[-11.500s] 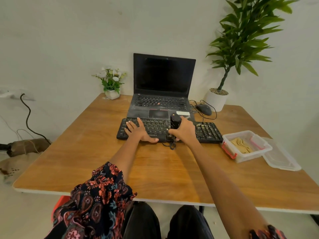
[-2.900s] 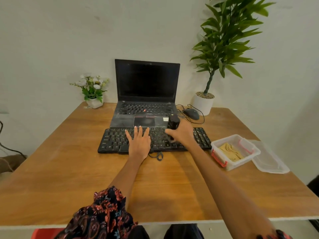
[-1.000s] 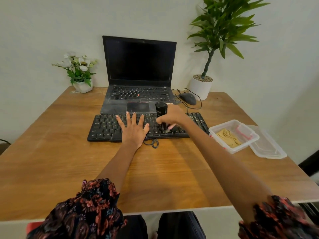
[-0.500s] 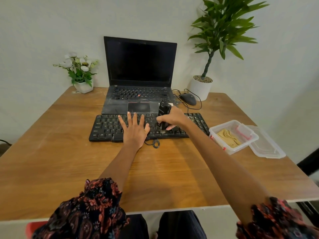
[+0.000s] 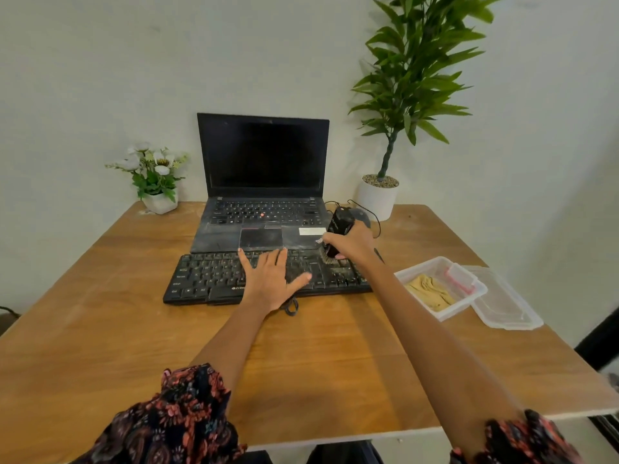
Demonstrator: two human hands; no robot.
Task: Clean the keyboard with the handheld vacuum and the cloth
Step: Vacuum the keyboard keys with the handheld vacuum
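The wooden worktop (image 5: 100, 329) fills the lower part of the room in front of the seated person, pushed against a pale wall. At about one o'clock a tall leafy plant (image 5: 415, 78) rises from a white pot (image 5: 376, 197). At twelve o'clock an open laptop (image 5: 263, 182) stands with a dark screen. Directly in front of it lies the black keyboard (image 5: 207, 279), long side across the worktop, its back edge just beside the laptop's front edge. At three o'clock sits a clear plastic box (image 5: 469, 289) with a folded tan cloth (image 5: 430, 291) inside, and its loose lid (image 5: 505, 306) lies just beside it on the far right. A small pot of white flowers (image 5: 152, 177) stands at ten o'clock

The left hand (image 5: 271, 283) lies flat on the middle keys, fingers straight and spread, holding nothing. The right hand (image 5: 353, 244) is over the keyboard's right end, its fingers curled round a black handheld vacuum (image 5: 338, 226), which tilts slightly with its brush tip down on the keys near the back edge. A mouse (image 5: 360, 214) is partly hidden behind that hand. A dark cord loop (image 5: 291, 306) shows at the keyboard's near edge
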